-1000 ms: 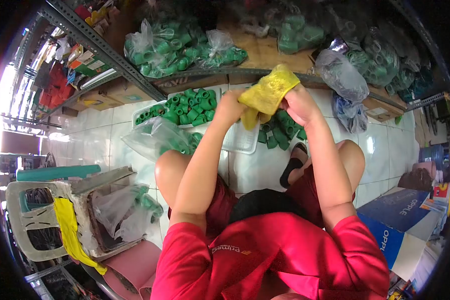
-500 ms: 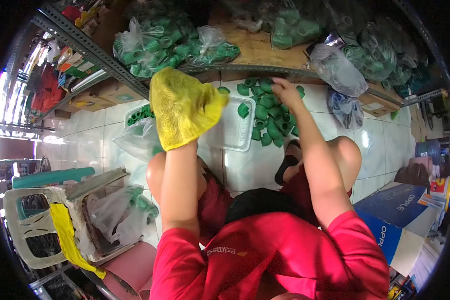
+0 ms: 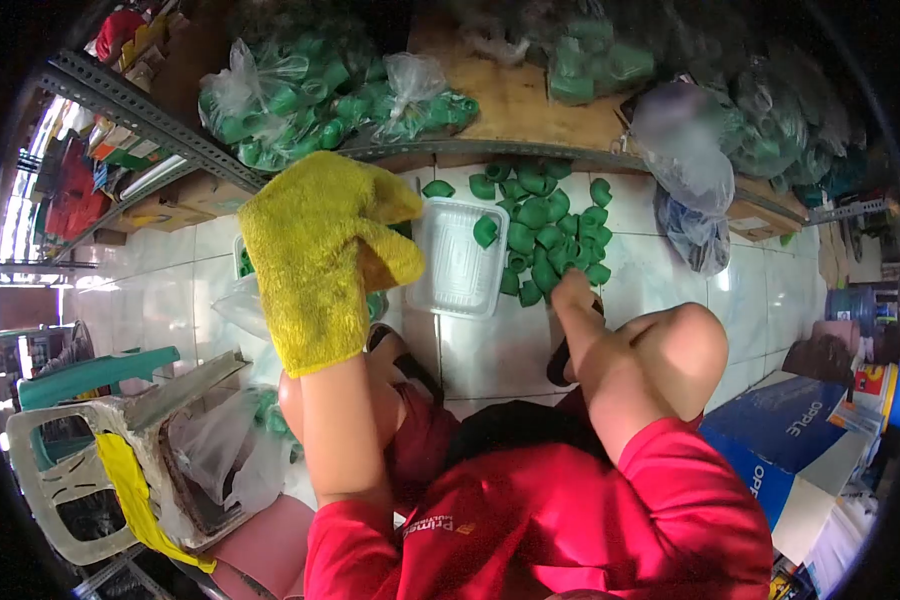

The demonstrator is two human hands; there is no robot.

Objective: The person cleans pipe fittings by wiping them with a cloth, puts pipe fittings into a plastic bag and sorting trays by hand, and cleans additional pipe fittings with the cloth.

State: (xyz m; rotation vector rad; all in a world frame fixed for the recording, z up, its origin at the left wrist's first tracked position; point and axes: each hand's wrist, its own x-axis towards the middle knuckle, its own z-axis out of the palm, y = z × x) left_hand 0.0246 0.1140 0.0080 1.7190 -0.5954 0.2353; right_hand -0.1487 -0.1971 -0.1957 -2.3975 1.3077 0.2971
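A yellow cloth mitt [image 3: 315, 265] covers my left hand [image 3: 355, 225], which is raised at the left, above the floor. Its thumb part and finger part stand apart with nothing between them. My right hand [image 3: 572, 290] is low at the near edge of a loose pile of green pipe fittings [image 3: 550, 235]; its fingers are too hidden to tell what they hold. Between the hands lies a white plastic tray [image 3: 455, 262] with one green fitting [image 3: 485, 231] in it. Another tray, at the left, is mostly hidden behind the mitt.
Clear bags of green fittings [image 3: 290, 105] sit on the metal-edged shelf [image 3: 500, 147]. A chair [image 3: 30, 500] with a yellow cloth [image 3: 130, 485] is at the left. A blue and white box [image 3: 770, 430] stands at the right.
My hands have parted. The yellow mitt, earlier held between both, is now on my left hand, at the left. My right hand has come down to the green pile.
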